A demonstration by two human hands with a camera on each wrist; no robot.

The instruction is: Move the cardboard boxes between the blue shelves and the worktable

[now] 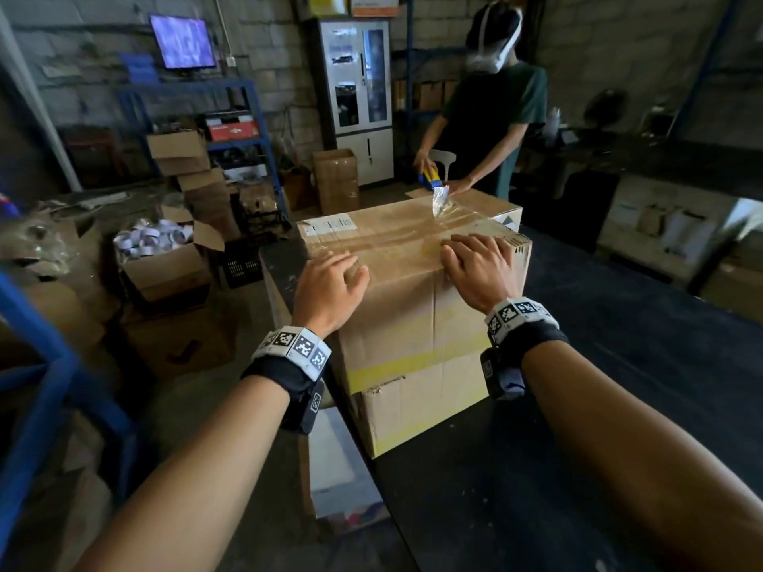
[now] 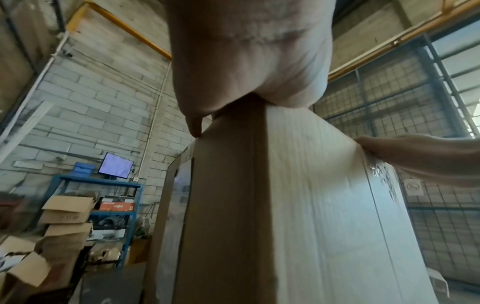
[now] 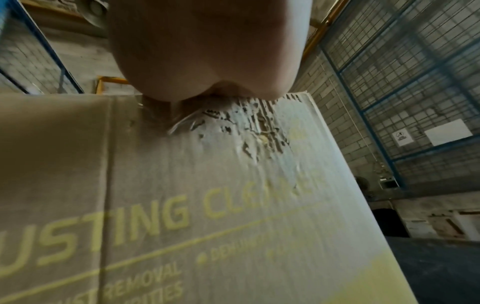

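Cardboard box (image 1: 417,324), taped and scuffed, lies under flat left hand (image 1: 330,282) and right hand (image 1: 479,268).

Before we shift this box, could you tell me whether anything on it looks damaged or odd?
Yes. The cardboard box has its surface paper torn away at the top right corner, under the right hand. A ragged tear also runs below the yellow band, and loose tape sticks up on top.
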